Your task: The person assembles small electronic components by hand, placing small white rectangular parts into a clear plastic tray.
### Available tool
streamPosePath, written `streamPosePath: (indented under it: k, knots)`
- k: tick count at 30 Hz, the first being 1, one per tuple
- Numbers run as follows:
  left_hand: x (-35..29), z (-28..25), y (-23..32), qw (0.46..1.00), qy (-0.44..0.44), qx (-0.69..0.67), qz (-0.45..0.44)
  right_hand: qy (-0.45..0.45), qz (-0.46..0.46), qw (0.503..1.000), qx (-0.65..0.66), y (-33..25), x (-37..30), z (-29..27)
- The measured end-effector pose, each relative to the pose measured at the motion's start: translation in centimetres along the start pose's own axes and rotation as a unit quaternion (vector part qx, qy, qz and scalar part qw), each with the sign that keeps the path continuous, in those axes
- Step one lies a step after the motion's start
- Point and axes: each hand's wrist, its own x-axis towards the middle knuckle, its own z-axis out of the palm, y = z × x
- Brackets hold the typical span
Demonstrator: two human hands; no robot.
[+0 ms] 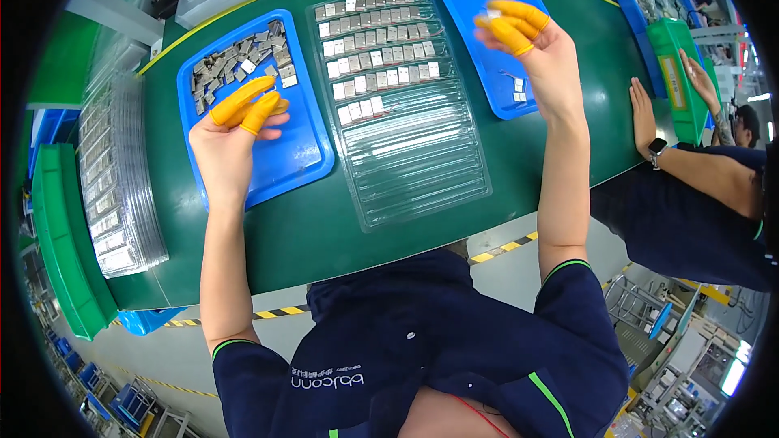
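I see the green worktop (268,243) carrying a clear compartment tray (406,130) between both sets of fingers, placed centrally so either hand reaches it. My left hand (227,146) hovers over the left blue tray (304,154), its capped fingers (243,101) pressed together just short of the loose metal parts (239,61). My right hand (540,49) is raised over the right blue tray (475,0), fingers pinching one small part (493,13).

— What am I wearing here?
— Orange finger cots on my left hand (231,134) and right hand (540,45); a dark navy short-sleeved shirt (422,341) with green-trimmed cuffs.
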Motion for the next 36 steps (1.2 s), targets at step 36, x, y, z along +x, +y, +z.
streamPosePath:
  k: [36]
  knots:
    - [-2.9, 2.9, -0.2, 0.997, -0.071, -0.007, 0.040, -0.100, -0.041, 0.989, -0.099, 0.8, -4.3, 9.7]
